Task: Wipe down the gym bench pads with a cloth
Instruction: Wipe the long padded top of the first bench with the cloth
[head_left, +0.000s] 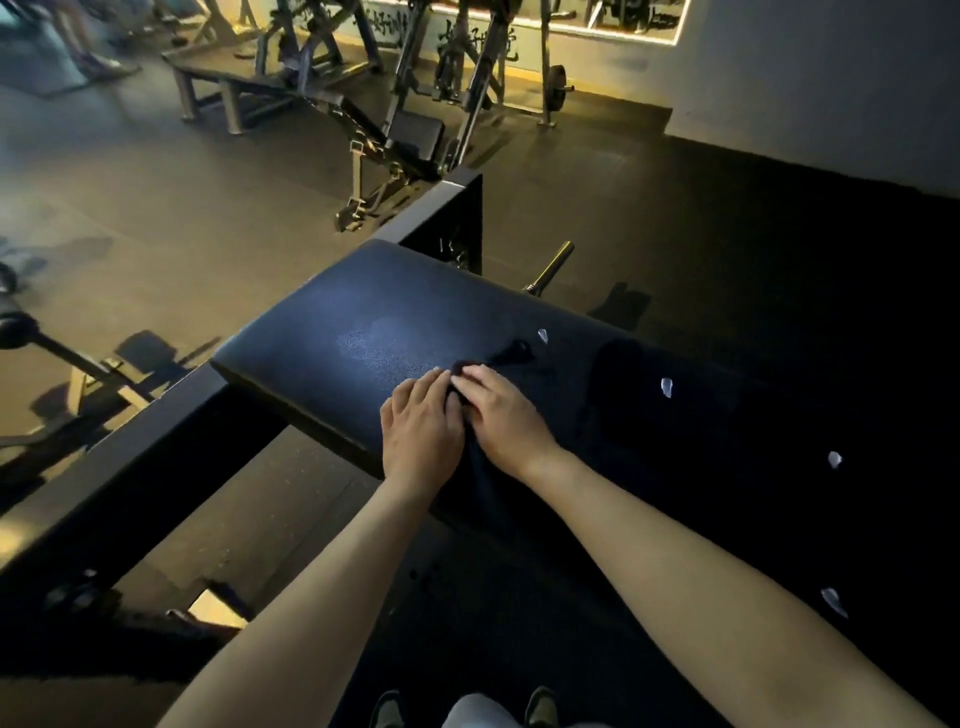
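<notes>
A long black padded bench pad (363, 312) runs from the upper left to the lower right. A dark cloth (514, 353) lies on it, hard to tell from the pad, and part of it hangs over the near edge between my wrists. My left hand (421, 421) and my right hand (498, 410) lie side by side on the cloth, palms down, fingers fairly straight and pressing it onto the pad. A pale sheen shows on the pad just left of my hands.
Several small white tears (666, 387) mark the pad's right part. A black steel frame (156, 441) runs along the left, with a metal peg (550, 267) behind the pad. Other gym machines (363, 119) stand on the dark rubber floor beyond. My shoes (540, 706) show at the bottom.
</notes>
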